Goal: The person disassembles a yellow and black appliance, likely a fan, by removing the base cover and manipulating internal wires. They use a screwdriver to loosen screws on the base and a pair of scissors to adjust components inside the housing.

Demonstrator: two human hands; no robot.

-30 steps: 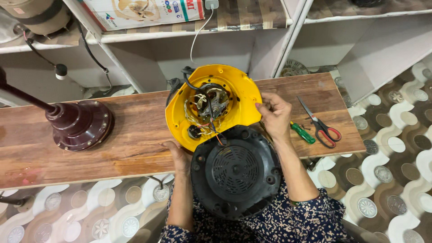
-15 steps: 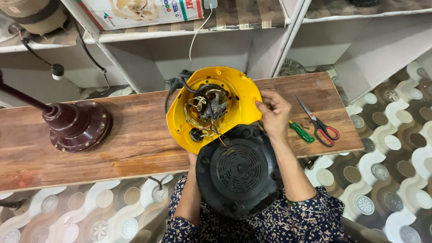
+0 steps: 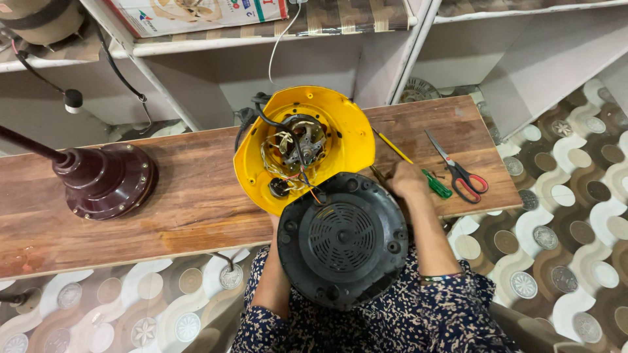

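While my left hand is hidden under the black base cover (image 3: 342, 240), so I cannot tell its grip, my right hand (image 3: 407, 181) rests curled on the wooden board (image 3: 163, 209), just right of the open yellow housing (image 3: 302, 145). A green screwdriver (image 3: 437, 185) and scissors (image 3: 460, 171) lie beside it; a maroon motor (image 3: 104, 178) sits far left.

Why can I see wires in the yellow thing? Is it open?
Open. The black cover is off the yellow shell, so the motor and wires show.
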